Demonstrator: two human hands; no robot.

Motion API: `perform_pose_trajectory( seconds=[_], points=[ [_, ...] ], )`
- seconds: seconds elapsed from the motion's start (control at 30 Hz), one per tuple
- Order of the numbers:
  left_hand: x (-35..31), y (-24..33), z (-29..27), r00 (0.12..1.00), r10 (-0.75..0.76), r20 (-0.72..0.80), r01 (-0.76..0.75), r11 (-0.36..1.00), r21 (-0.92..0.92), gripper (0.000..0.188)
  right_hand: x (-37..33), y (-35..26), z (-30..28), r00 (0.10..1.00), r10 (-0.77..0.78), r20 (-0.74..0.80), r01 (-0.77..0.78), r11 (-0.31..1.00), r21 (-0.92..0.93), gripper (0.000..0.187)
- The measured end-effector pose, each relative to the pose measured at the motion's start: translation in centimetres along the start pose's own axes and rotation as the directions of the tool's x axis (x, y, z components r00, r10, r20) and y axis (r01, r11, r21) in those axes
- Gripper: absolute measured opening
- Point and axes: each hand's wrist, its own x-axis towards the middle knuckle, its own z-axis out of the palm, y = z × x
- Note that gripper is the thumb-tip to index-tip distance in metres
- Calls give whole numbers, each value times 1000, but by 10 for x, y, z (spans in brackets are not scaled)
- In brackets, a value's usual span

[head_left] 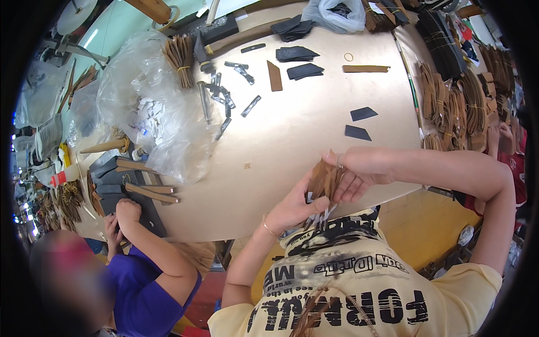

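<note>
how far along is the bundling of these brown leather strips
Done: banded bundles of brown strips lie at the table's far left, with more stacked along the right edge. In hand: left hand and right hand grip a brown strip stack. Left: loose dark pieces and a spare rubber band lie on the table.

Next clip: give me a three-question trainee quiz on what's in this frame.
1. True or false: both hands hold the brown bundle.
2. The two dark flat pieces on the table lie: A) under the plastic bag; B) beyond the right hand, apart from it; C) in the left hand.
3. What is the co-worker's hand at the lower left resting on?

Key:
1. True: the left hand grips it from below, the right hand's fingers pinch its top.
2. B.
3. A dark sheet at the table's edge, near brown strips.
</note>
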Motion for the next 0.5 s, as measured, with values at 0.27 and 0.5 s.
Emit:
perform_pose_trajectory(
  seconds=[0.27, 0.5],
  points=[
    [8, 6, -16, 971, 192, 140, -54, 752, -657, 88, -59, -18, 1, 710, -675, -202, 517, 694, -501, 45],
    [16, 13, -18, 980, 180, -89, -190, 692, -696, 93, -83, 17, 57, -482, -808, 338, 820, -552, -150, 20]
  ],
)
